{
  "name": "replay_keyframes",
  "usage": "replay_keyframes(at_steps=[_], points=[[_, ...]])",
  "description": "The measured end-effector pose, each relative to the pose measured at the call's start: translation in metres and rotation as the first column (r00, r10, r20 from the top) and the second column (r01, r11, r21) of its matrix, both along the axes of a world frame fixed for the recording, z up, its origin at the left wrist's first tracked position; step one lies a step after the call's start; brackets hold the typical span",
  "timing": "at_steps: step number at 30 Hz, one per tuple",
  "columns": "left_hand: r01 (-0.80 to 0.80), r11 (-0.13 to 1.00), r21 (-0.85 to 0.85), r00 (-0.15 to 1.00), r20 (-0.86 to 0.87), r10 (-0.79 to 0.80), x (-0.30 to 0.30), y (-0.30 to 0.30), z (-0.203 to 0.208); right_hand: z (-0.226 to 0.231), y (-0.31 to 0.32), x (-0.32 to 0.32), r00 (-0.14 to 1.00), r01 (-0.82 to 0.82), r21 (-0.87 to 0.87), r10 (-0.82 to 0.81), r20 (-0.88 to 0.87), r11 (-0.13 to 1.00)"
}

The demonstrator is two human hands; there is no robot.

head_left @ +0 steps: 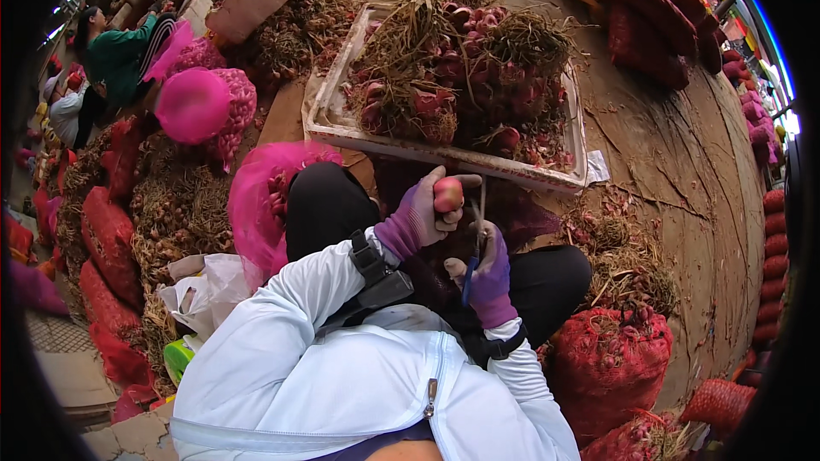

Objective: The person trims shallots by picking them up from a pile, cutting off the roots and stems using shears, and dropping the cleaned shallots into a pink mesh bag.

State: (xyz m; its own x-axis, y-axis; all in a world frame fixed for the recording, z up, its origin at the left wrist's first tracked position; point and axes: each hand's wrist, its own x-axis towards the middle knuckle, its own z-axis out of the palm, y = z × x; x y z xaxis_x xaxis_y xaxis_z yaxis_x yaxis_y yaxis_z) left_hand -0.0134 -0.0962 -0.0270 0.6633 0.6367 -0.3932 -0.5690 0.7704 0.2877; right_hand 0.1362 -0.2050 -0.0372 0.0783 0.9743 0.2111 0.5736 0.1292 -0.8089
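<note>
My left hand (420, 215), in a purple and grey glove, is closed round a reddish shallot bulb (448, 195) in front of my chest. Close on its right, my gloved right hand (487, 271) grips scissors with blue handles (469, 280). Their metal blades (480, 203) point up and away from me, just right of the bulb. Beyond both hands stands a shallow white foam tray (384, 138), heaped with shallots (461, 77) that still carry dry stalks and roots. Below my hands, a dark mesh shows partly between my knees.
Pink mesh bags (256, 196) stand at my left, beside a white plastic bag (205, 294). A full red mesh sack (611, 367) sits by my right knee. Dry stalks (623, 256) litter the floor. Stacked red sacks (653, 21) rise far right; another person (115, 51) sits far left.
</note>
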Motion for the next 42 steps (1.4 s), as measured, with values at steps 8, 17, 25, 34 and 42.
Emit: replay_keyframes(at_steps=[8, 17, 25, 34, 42], points=[[0.204, 0.977, -0.062, 0.978, 0.065, -0.2, 0.0, -0.006, -0.004, -0.009, 0.006, 0.002, 0.939, -0.065, 0.143, 0.011, 0.345, 0.988], [0.284, 0.958, 0.033, 0.951, -0.134, -0.277, -0.003, -0.009, 0.002, -0.02, 0.006, -0.002, 0.904, -0.015, 0.268, -0.102, 0.415, 0.963], [0.257, 0.955, -0.147, 0.96, 0.158, -0.233, -0.005, -0.002, -0.004, 0.01, 0.005, -0.007, 0.978, 0.102, -0.254, -0.144, -0.152, 0.962], [0.228, 0.967, -0.108, 0.97, -0.059, -0.236, 0.009, -0.013, -0.002, 0.02, 0.026, -0.007, 0.988, 0.063, 0.282, -0.02, -0.151, 0.957], [0.101, 0.992, 0.081, 0.884, -0.464, -0.052, 0.02, -0.032, -0.005, 0.007, 0.021, -0.02, 0.764, 0.233, 0.037, -0.159, -0.625, 0.972]])
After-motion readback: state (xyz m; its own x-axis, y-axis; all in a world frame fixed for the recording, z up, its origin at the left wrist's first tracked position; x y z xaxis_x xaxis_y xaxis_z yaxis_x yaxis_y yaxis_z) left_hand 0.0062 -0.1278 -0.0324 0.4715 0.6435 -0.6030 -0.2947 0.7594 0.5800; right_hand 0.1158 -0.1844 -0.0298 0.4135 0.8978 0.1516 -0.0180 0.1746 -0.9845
